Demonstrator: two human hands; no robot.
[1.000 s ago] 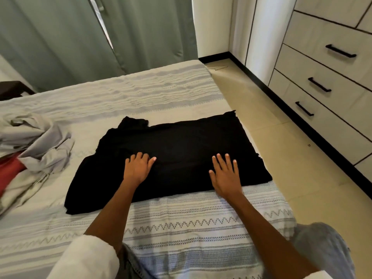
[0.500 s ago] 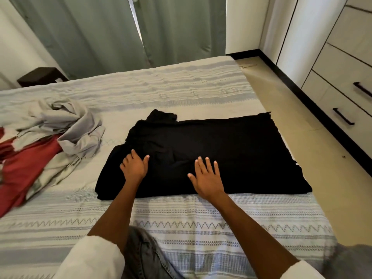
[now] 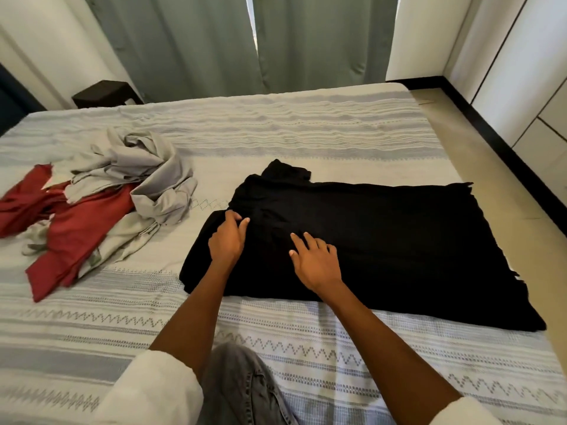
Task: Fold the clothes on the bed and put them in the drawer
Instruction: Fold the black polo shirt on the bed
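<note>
A black garment lies partly folded and flat on the striped bed, towards its right side. My left hand is at the garment's left part, fingertips and thumb curled into the fabric near a fold. My right hand rests on the cloth just to the right, fingers spread and lying on it. A crumpled grey garment and a red garment lie in a loose pile at the bed's left. The white drawer fronts show only at the right edge.
Green curtains hang behind the bed. A dark bedside table stands at the back left. Beige floor runs between the bed's right edge and the white cabinet. My knee in grey jeans is on the bed's near edge.
Both hands slid leftward across the black garment. My left hand went from lying flat to curling its fingers into the fabric. The view turned left, so the drawers mostly left the frame.
</note>
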